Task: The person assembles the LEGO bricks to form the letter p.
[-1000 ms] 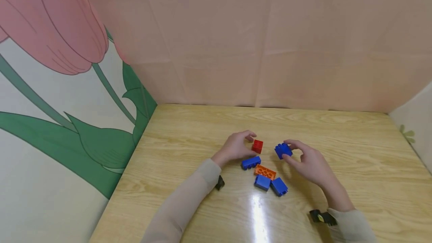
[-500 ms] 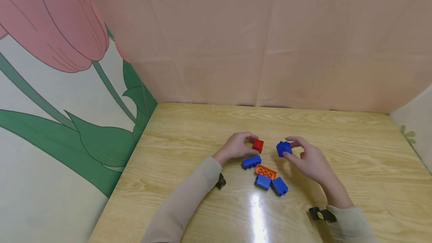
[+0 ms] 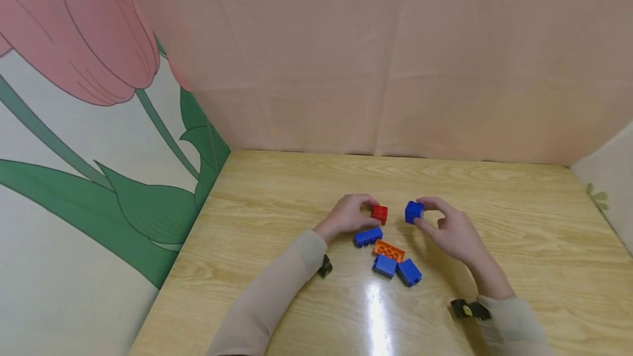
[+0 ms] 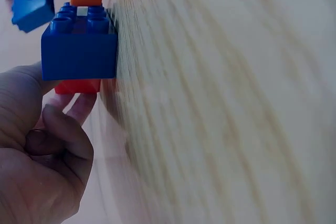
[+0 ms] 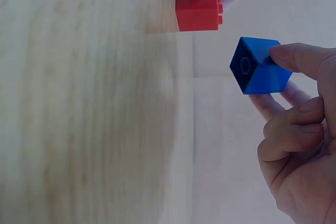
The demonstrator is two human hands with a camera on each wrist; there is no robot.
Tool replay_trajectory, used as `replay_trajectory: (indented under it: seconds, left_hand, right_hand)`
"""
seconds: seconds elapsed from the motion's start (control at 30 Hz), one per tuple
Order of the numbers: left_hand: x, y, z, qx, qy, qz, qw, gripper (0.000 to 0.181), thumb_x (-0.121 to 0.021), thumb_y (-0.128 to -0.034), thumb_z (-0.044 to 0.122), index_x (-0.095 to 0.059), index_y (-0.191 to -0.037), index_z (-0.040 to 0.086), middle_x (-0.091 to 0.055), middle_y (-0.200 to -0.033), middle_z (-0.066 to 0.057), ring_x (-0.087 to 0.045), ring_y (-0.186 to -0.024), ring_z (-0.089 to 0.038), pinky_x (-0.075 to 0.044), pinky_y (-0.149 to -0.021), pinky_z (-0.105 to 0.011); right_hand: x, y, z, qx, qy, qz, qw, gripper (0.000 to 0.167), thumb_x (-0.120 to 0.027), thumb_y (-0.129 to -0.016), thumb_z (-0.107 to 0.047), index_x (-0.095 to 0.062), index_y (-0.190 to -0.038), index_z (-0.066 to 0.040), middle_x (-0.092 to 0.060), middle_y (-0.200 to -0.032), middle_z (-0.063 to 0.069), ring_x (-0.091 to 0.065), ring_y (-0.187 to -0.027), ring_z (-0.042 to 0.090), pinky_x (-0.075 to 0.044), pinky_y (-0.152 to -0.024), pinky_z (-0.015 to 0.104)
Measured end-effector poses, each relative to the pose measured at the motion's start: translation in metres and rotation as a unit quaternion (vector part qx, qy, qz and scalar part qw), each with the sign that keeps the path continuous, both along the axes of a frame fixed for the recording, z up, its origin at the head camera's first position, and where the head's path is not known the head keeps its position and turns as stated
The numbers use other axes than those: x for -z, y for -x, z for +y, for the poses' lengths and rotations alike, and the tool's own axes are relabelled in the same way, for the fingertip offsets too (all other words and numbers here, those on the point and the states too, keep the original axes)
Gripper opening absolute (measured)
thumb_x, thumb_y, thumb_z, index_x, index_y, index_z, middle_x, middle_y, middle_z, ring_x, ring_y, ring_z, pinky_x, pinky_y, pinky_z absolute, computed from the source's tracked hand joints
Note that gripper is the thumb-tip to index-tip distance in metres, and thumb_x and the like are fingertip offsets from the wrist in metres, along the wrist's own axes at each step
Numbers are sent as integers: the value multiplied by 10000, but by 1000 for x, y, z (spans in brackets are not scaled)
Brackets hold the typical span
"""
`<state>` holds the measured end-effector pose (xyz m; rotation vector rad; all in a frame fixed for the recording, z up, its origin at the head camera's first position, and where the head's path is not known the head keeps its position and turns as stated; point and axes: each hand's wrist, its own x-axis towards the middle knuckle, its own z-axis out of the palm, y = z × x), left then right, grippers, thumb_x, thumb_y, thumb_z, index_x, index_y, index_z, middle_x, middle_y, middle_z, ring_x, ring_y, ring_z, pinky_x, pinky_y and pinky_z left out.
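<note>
My left hand grips a red building brick between thumb and fingers, low at the tabletop with its studs up. To its right, my right hand pinches a blue building brick, held above the table and apart from the red one. The right wrist view shows the hollow underside of this blue brick, with the thumb on one side and fingers beneath. Part of the red brick is hidden behind a nearer blue brick in the left wrist view.
On the wooden table, a long blue brick lies just in front of the left hand. Nearer are an orange brick with its hollow side up and two blue bricks close together. A pink backdrop stands behind.
The blue brick has turned in my right hand, so its studs no longer face the head camera, and it moved slightly away from me. My left hand shifted a little right with the red brick.
</note>
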<state>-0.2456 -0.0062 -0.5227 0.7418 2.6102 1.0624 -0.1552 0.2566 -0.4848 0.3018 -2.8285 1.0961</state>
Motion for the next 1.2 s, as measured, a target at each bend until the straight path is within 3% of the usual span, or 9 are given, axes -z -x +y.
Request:
replay_trajectory:
  seconds: [0.53,1.2]
  left_hand:
    - [0,-2,4,-183,63,-86,9998,402,-867,-869,369,-743,-1219,216,-700,-1092,159,-613,-1047,-46,-480,-1004,-330]
    - [0,1,1,6,-36,118,9999,370,-856,-873,395,-765,-1187,220,-719,-1077,163,-629,-1056,-38,-491,-991,-319]
  right_hand:
    - [1,23,-13,-322,335,-22,9989,460,-720,-1006,-305,-592,-1395,-96,-642,-1349,205,-580,-1252,446,-521,-937,629]
    - [13,43,-32,-870,543,-162,9946,413,-748,-988,-277,-609,-1356,-150,-671,-1324,132,-593,-1259,402,-501,-956,658]
